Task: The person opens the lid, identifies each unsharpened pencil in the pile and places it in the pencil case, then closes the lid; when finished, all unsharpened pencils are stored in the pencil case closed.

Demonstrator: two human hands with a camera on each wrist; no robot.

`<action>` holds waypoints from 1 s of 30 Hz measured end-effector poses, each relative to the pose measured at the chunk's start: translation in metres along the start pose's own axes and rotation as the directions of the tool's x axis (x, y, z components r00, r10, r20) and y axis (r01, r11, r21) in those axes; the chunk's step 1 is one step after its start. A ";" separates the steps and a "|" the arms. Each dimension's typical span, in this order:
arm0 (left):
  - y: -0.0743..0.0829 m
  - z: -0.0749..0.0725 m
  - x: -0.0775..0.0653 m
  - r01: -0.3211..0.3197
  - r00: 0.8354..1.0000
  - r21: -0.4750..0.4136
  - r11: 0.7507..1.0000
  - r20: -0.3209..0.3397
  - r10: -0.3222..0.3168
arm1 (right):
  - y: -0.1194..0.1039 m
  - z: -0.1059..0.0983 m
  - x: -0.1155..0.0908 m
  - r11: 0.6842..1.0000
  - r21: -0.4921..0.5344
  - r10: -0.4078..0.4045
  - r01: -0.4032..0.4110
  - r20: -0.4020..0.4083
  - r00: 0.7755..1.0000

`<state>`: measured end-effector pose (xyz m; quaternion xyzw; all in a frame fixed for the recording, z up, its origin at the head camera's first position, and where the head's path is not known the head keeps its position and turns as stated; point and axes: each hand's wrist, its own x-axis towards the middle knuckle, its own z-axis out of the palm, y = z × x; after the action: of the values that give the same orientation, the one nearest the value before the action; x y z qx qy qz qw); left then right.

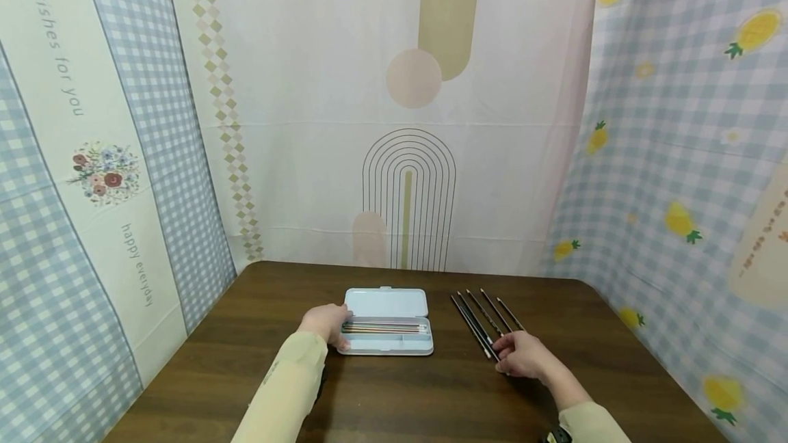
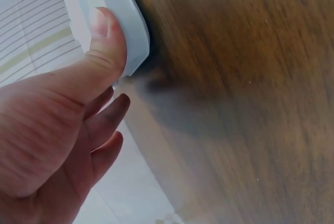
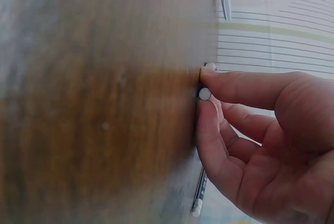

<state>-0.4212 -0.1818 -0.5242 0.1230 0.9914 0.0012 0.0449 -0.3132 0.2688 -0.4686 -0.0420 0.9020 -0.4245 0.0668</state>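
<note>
A pale blue pencil case (image 1: 369, 342) lies on the table with its lid (image 1: 386, 302) folded back. Several pencils (image 1: 382, 327) lie side by side in its upper compartment. My left hand (image 1: 326, 324) grips the case at its left end, the thumb (image 2: 107, 36) laid over the rim and the other fingers loosely bent behind. To the right of the case, several dark pencils (image 1: 490, 309) are spread in a loose fan. Over their near ends, my right hand (image 1: 522, 354) pinches one dark pencil (image 3: 204, 94) by its white end between thumb and forefinger.
The dark wooden table (image 1: 406, 402) carries the case and pencils. Behind it hangs a pale patterned cloth (image 1: 295, 156), with checked cloths at the left and right sides. Another pencil (image 3: 198, 198) lies just beyond the right fingers in the right wrist view.
</note>
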 end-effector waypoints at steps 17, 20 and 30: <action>0.060 -0.081 -0.095 0.039 0.999 0.009 0.999 -0.029 -0.038 | -0.002 0.002 -0.010 1.000 0.020 -0.004 0.004 0.015 1.000; 0.059 -0.082 -0.095 0.038 0.999 0.006 0.999 -0.024 -0.038 | -0.003 0.003 -0.010 1.000 0.022 -0.005 0.005 0.010 1.000; 0.056 -0.085 -0.104 0.017 1.000 -0.016 1.000 -0.026 -0.017 | -0.027 0.020 -0.005 0.992 -0.049 -0.114 0.113 -0.022 0.993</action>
<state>-0.3149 -0.1517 -0.4291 0.1142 0.9929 0.0101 0.0328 -0.3048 0.2370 -0.4596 -0.0897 0.9088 -0.4063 0.0305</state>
